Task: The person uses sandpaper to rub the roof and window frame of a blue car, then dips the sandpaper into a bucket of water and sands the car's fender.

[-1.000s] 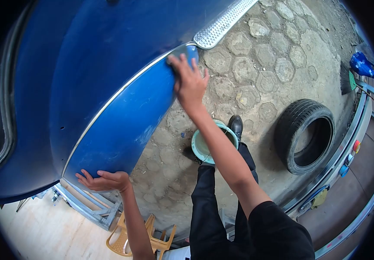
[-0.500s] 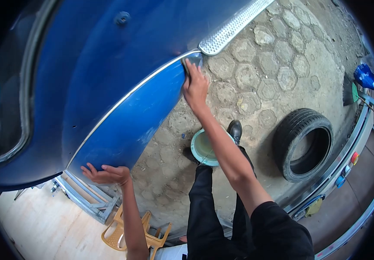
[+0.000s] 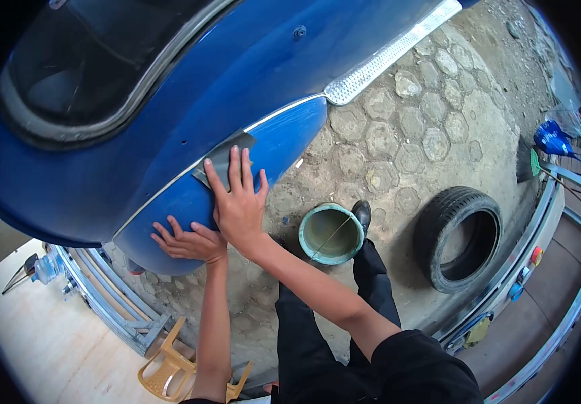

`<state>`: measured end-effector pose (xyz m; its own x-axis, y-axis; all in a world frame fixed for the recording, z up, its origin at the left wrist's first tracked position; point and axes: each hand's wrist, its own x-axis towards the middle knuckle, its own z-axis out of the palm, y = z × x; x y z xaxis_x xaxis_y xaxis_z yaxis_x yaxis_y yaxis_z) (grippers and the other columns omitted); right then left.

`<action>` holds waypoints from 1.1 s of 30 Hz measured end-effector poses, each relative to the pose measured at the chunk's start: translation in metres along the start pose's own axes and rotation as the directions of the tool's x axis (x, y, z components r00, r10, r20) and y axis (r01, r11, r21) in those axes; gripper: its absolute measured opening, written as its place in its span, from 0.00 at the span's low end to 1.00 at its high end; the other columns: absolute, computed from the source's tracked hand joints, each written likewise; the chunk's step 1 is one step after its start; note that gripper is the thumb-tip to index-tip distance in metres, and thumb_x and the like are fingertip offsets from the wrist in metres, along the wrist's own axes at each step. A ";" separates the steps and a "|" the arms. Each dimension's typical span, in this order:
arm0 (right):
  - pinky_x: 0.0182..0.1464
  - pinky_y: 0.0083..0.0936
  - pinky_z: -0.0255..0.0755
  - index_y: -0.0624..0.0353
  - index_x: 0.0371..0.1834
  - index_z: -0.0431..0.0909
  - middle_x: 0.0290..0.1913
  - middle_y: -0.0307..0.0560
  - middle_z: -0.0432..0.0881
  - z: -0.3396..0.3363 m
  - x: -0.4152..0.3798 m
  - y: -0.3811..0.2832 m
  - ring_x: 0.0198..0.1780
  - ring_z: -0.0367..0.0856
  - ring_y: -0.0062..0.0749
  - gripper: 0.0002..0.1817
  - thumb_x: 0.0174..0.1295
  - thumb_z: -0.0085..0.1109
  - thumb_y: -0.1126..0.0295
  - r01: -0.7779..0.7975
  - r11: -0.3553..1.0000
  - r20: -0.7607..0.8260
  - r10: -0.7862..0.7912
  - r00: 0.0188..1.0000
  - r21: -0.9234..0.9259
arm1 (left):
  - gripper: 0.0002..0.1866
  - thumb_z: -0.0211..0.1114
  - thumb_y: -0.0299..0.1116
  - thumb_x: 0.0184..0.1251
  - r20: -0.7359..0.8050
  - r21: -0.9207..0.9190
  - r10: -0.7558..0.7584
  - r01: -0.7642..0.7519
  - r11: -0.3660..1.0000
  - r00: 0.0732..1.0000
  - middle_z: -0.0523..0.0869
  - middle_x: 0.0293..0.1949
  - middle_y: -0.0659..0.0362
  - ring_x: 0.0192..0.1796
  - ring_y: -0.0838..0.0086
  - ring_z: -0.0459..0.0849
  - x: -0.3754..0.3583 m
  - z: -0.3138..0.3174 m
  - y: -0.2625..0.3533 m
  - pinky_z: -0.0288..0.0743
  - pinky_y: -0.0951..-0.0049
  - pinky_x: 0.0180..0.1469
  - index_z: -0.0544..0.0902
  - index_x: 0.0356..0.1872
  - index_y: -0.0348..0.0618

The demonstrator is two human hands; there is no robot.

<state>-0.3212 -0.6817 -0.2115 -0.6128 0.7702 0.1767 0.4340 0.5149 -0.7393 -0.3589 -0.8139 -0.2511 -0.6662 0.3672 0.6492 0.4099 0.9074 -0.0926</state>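
Across the blue fender of a blue car body, my right hand presses a dark grey sheet flat, its fingers spread over the sheet. The sheet lies over part of the light trim strip between fender and body. Lower on the same fender rests my left hand, fingers apart and holding nothing, close beside my right wrist. A silver dimpled step plate meets the fender's upper end.
A green-rimmed bucket of cloudy liquid stands near my shoe. To the right lies a black tyre on the paved ground. A yellow plastic chair and a metal frame are at the lower left.
My right hand has moved down and left along the fender with the sheet, which now shows spread under it. My left hand has shifted slightly right and up. The whole view has shifted.
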 end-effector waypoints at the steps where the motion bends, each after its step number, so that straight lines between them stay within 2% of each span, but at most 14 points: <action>1: 0.71 0.69 0.53 0.38 0.78 0.70 0.80 0.67 0.62 0.002 -0.006 -0.004 0.81 0.59 0.61 0.37 0.62 0.57 0.74 0.025 0.999 -0.012 -0.025 1.000 -0.029 | 0.28 0.42 0.48 0.83 0.006 -0.024 -0.001 0.001 1.000 1.000 0.66 0.76 0.39 0.79 0.37 0.59 0.001 -0.002 0.000 0.52 0.38 0.74 0.72 0.70 0.37; 2: 0.71 0.71 0.53 0.33 0.76 0.72 0.80 0.59 0.64 0.003 -0.005 0.002 0.81 0.61 0.58 0.35 0.63 0.57 0.72 0.033 0.998 -0.031 -0.035 0.999 -0.058 | 0.28 0.43 0.48 0.82 0.011 -0.050 -0.004 0.005 0.999 1.000 0.66 0.76 0.40 0.79 0.37 0.58 0.004 -0.003 0.006 0.51 0.38 0.74 0.72 0.69 0.37; 7: 0.74 0.74 0.49 0.24 0.73 0.74 0.79 0.43 0.69 0.001 0.008 0.044 0.78 0.66 0.59 0.33 0.65 0.58 0.70 0.037 0.983 -0.078 -0.052 0.996 -0.182 | 0.25 0.49 0.47 0.81 0.057 -0.136 0.099 -0.090 0.987 0.993 0.69 0.73 0.41 0.75 0.39 0.63 0.013 -0.018 -0.009 0.52 0.39 0.72 0.73 0.70 0.43; 8: 0.74 0.74 0.48 0.22 0.73 0.74 0.79 0.40 0.70 0.003 0.013 0.053 0.77 0.68 0.59 0.33 0.65 0.58 0.70 0.023 0.978 -0.108 -0.046 0.993 -0.206 | 0.22 0.52 0.46 0.80 0.051 -0.148 0.145 -0.136 0.980 0.988 0.73 0.70 0.46 0.70 0.47 0.68 0.020 -0.024 -0.018 0.54 0.44 0.71 0.78 0.67 0.48; 11: 0.75 0.73 0.49 0.20 0.74 0.70 0.75 0.38 0.75 0.004 0.017 0.068 0.75 0.70 0.59 0.34 0.67 0.57 0.69 0.000 0.957 -0.157 -0.048 0.986 -0.291 | 0.21 0.56 0.45 0.76 0.117 -0.242 0.362 -0.326 0.914 0.925 0.75 0.68 0.53 0.70 0.54 0.67 0.038 -0.028 -0.066 0.53 0.47 0.72 0.82 0.65 0.54; 12: 0.75 0.73 0.50 0.19 0.75 0.69 0.76 0.37 0.74 0.008 0.019 0.079 0.75 0.71 0.58 0.34 0.68 0.56 0.69 -0.117 0.941 -0.195 0.056 0.979 -0.318 | 0.20 0.56 0.44 0.75 0.103 -0.277 0.409 -0.369 0.887 0.907 0.77 0.66 0.57 0.67 0.58 0.69 0.046 -0.025 -0.080 0.55 0.48 0.71 0.84 0.63 0.59; 14: 0.75 0.70 0.52 0.18 0.75 0.69 0.73 0.40 0.78 0.006 0.026 0.106 0.73 0.74 0.58 0.32 0.70 0.55 0.67 -0.365 0.886 -0.140 0.338 0.931 -0.286 | 0.20 0.54 0.43 0.75 0.070 -0.311 0.451 -0.410 0.857 0.890 0.77 0.66 0.57 0.67 0.58 0.70 0.050 -0.023 -0.095 0.57 0.48 0.71 0.84 0.63 0.59; 15: 0.75 0.67 0.53 0.20 0.76 0.69 0.71 0.43 0.80 0.009 0.027 0.117 0.72 0.74 0.60 0.31 0.71 0.54 0.66 -0.379 0.908 -0.148 0.356 0.923 -0.180 | 0.20 0.54 0.43 0.75 0.044 -0.328 0.470 -0.431 0.840 0.882 0.77 0.66 0.58 0.66 0.58 0.71 0.052 -0.019 -0.099 0.58 0.49 0.71 0.84 0.63 0.60; 18: 0.75 0.63 0.54 0.31 0.78 0.68 0.73 0.57 0.76 0.017 0.020 0.115 0.75 0.71 0.60 0.32 0.70 0.54 0.70 -0.290 0.948 -0.146 0.271 0.951 -0.131 | 0.20 0.51 0.43 0.76 0.003 -0.320 0.437 -0.413 0.853 0.900 0.80 0.63 0.58 0.63 0.59 0.74 0.046 -0.014 -0.101 0.64 0.49 0.69 0.85 0.62 0.62; 20: 0.75 0.61 0.55 0.37 0.80 0.67 0.73 0.66 0.73 0.021 0.004 0.081 0.76 0.69 0.62 0.34 0.69 0.53 0.72 -0.198 0.974 -0.171 0.178 0.969 -0.109 | 0.19 0.50 0.44 0.77 -0.027 -0.333 0.403 -0.388 0.859 0.915 0.81 0.61 0.58 0.62 0.60 0.76 0.045 -0.013 -0.100 0.66 0.49 0.68 0.86 0.60 0.62; 23: 0.74 0.61 0.56 0.42 0.81 0.65 0.75 0.74 0.67 0.020 -0.027 0.027 0.78 0.65 0.64 0.36 0.67 0.54 0.74 -0.083 0.993 -0.145 0.071 0.987 -0.082 | 0.19 0.51 0.42 0.76 -0.016 -0.338 0.414 -0.395 0.854 0.910 0.80 0.63 0.56 0.64 0.58 0.75 0.044 -0.013 -0.102 0.64 0.50 0.69 0.84 0.61 0.58; 25: 0.74 0.60 0.55 0.42 0.80 0.67 0.77 0.76 0.64 0.015 -0.039 -0.013 0.79 0.63 0.67 0.36 0.66 0.55 0.74 0.021 0.980 -0.073 -0.036 0.997 -0.196 | 0.19 0.51 0.41 0.76 -0.016 -0.337 0.418 -0.398 0.853 0.908 0.80 0.62 0.56 0.64 0.58 0.75 0.046 -0.014 -0.102 0.64 0.50 0.69 0.83 0.61 0.57; 27: 0.74 0.60 0.56 0.43 0.77 0.72 0.76 0.76 0.65 0.013 -0.042 -0.060 0.79 0.62 0.67 0.32 0.67 0.56 0.72 0.054 0.970 -0.003 -0.056 0.998 -0.239 | 0.19 0.51 0.41 0.76 -0.017 -0.335 0.418 -0.399 0.854 0.908 0.80 0.62 0.56 0.63 0.58 0.75 0.048 -0.015 -0.100 0.64 0.50 0.68 0.83 0.61 0.57; 33: 0.78 0.66 0.48 0.33 0.75 0.73 0.79 0.58 0.67 0.015 -0.025 -0.037 0.79 0.61 0.69 0.31 0.67 0.60 0.67 -0.035 0.974 -0.094 0.014 0.995 -0.223 | 0.18 0.51 0.41 0.76 -0.015 -0.334 0.419 -0.399 0.854 0.908 0.80 0.61 0.57 0.63 0.59 0.75 0.050 -0.016 -0.100 0.64 0.51 0.68 0.84 0.59 0.56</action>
<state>-0.3315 -0.7257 -0.1983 -0.5419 0.8093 0.2266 0.5914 0.5588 -0.5813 -0.4231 -0.8891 -0.1973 -0.4237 0.7104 0.5620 0.8240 0.5599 -0.0865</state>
